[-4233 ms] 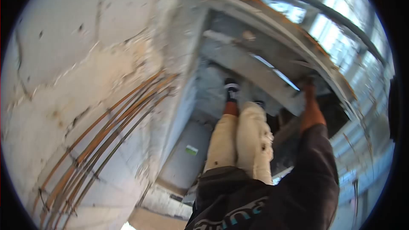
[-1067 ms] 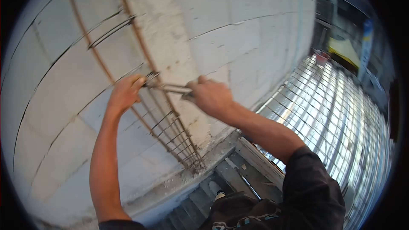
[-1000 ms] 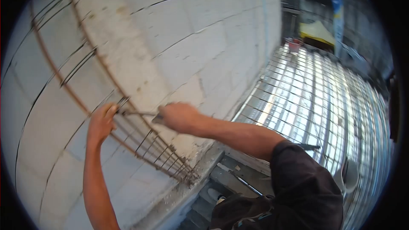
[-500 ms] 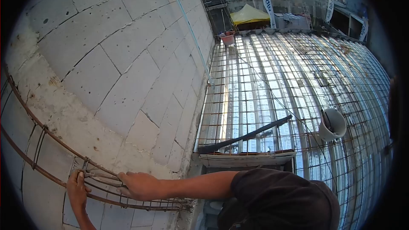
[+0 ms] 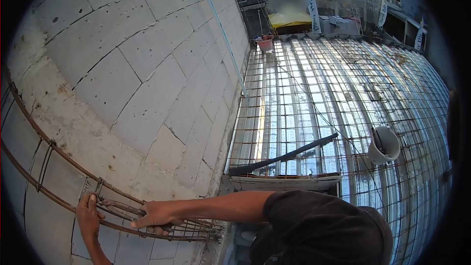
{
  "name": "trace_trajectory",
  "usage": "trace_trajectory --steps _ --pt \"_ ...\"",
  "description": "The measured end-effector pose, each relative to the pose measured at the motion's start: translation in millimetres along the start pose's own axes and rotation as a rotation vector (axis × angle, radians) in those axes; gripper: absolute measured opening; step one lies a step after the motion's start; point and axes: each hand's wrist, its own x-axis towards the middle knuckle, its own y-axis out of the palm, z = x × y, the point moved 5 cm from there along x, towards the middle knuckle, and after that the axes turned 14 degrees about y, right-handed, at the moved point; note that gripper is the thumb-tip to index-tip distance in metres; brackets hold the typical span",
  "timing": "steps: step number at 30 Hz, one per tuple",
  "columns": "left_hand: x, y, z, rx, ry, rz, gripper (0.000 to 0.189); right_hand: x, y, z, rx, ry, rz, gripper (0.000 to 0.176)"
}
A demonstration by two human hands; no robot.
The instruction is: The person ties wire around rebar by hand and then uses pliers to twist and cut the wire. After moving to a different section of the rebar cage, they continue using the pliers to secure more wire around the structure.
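My right hand (image 5: 156,214) is wrapped around the handles of a pair of pincers (image 5: 121,206), whose jaws point left. The jaws are at a thin steel stirrup (image 5: 99,187) on the long rebar cage (image 5: 64,155). My left hand (image 5: 89,218) has its thumb and fingers closed on the stirrup, right beside the jaws. Any tie wire there is too small to make out. The cage's rusty bars run along the block wall, with more stirrups spaced along them.
A grey block wall (image 5: 147,59) rises on the left. To the right, steel mesh lies over ribbed metal decking (image 5: 304,103). On it are a white bucket (image 5: 384,148), a dark bar (image 5: 284,156) and, farther off, a reddish bucket (image 5: 265,44). A light-blue line (image 5: 221,29) runs along the wall.
My right hand has turned, and the pincers with it; their handles now lie more under the palm. My left hand stays at the same stirrup. The view has shifted slightly.
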Motion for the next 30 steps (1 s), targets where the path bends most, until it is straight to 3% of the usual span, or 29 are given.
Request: trace_trajectory --steps 2,3,6,12,15,18,19,22,25,29,30 --pt "0 -1 -4 -0.001 0.008 0.005 0.033 24 0 -17 0.483 0.165 0.330 0.032" --pt "1 -2 -5 0.000 0.011 -0.008 0.033 22 1 -17 0.475 0.150 0.328 0.035" --pt "0 -1 -1 0.004 0.013 -0.026 0.032 15 -21 -5 -0.185 -0.075 -0.052 0.043" --pt "3 1 -1 0.023 0.003 -0.011 0.031 -19 -22 10 -0.916 -0.320 -0.834 0.061" --pt "1 2 -3 0.025 -0.028 -0.005 0.031 14 -26 -7 -0.549 -0.396 -0.515 0.062" --pt "2 2 -6 0.032 -0.028 -0.013 0.031 27 -19 -29 0.165 0.070 0.218 0.061" --pt "1 2 -5 0.037 -0.028 -0.019 0.031 30 -15 -31 0.310 0.078 0.354 0.057" --pt "1 1 -2 0.052 -0.042 -0.020 0.032 23 -31 -18 -0.118 -0.038 -0.048 0.058" --pt "3 3 -2 0.060 -0.050 -0.013 0.033 16 -39 0 -0.652 -0.304 -0.652 0.055" --pt "4 1 1 0.081 -0.064 0.015 0.035 16 -11 -6 -0.628 -0.419 -0.543 0.050" --pt "2 0 -8 0.077 -0.027 -0.020 0.035 5 -6 0 -0.368 -0.125 -0.255 0.043"
